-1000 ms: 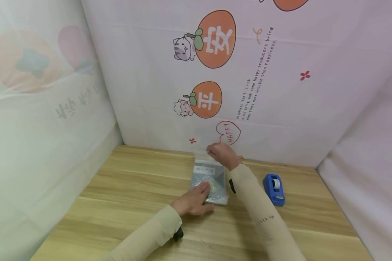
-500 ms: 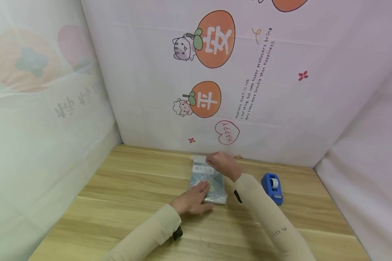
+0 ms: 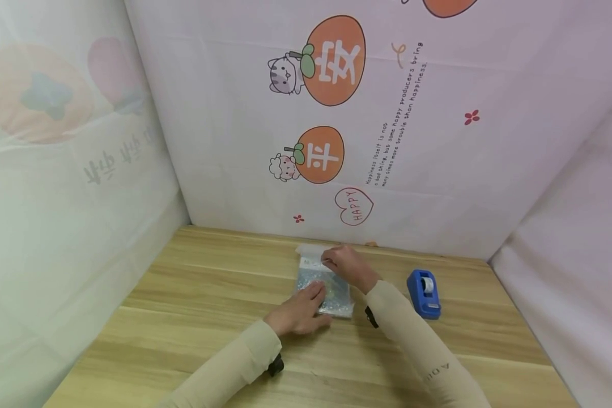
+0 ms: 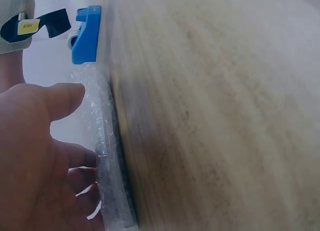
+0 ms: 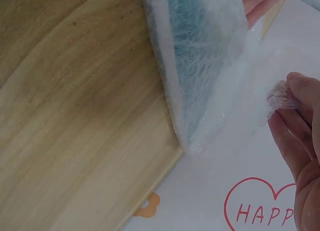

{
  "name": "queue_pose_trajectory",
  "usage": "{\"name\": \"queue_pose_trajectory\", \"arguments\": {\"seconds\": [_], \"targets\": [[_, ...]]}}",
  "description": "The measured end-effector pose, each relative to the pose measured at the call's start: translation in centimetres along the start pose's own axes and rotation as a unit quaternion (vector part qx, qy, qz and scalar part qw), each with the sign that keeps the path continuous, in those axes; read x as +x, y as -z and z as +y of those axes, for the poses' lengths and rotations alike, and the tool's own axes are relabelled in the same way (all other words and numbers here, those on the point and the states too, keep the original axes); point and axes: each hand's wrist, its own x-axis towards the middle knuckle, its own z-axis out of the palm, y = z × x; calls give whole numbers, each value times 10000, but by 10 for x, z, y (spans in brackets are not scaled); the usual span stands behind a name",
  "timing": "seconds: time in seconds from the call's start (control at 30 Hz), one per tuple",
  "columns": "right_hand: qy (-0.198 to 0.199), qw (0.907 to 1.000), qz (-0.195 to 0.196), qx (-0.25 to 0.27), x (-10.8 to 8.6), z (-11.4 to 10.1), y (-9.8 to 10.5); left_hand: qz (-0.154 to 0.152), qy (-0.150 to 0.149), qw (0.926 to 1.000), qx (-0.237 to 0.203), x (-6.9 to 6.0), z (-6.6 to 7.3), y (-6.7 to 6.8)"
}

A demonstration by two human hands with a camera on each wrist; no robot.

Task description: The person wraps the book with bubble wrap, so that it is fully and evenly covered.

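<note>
A flat, bluish book-like item [image 3: 339, 290] with a pale label strip lies on the table, wrapped in clear bubble wrap [image 5: 235, 91]. On its near half rests my left hand [image 3: 301, 311], fingers extended over the wrap; the left wrist view shows that hand [image 4: 45, 141] against the wrap's edge [image 4: 112, 156]. Over the far end, my right hand [image 3: 352, 266] pinches a crumpled edge of the bubble wrap between thumb and fingers, clearest in the right wrist view [image 5: 302, 126]. There the sheet stretches up from the item toward the fingertips.
A blue tape dispenser [image 3: 424, 294] with a roll of tape stands to the right of the right forearm. The wooden table [image 3: 199, 294] meets a white printed cloth [image 3: 245, 170] at the back, with more cloth on both sides.
My right hand has come down and toward me, drawing the bubble wrap's far end over the item and its label. My left hand stays on the item.
</note>
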Motion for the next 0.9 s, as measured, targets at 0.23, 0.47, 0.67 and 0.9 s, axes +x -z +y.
{"name": "queue_pose_trajectory", "arguments": {"seconds": [0.23,0.47,0.67,0.9], "targets": [[-242,9995,85,175,1,0,-1,149,98,9998,-45,0,-1,-3],[-103,9995,246,155,1,0,-1,225,-96,9987,451,4,-6,-8],[-66,9996,217,185,1,0,-1,397,-249,9920,1171,0,-8,-10],[-143,9996,150,207,0,-2,1,188,-119,9980,588,-10,-7,-8]]}}
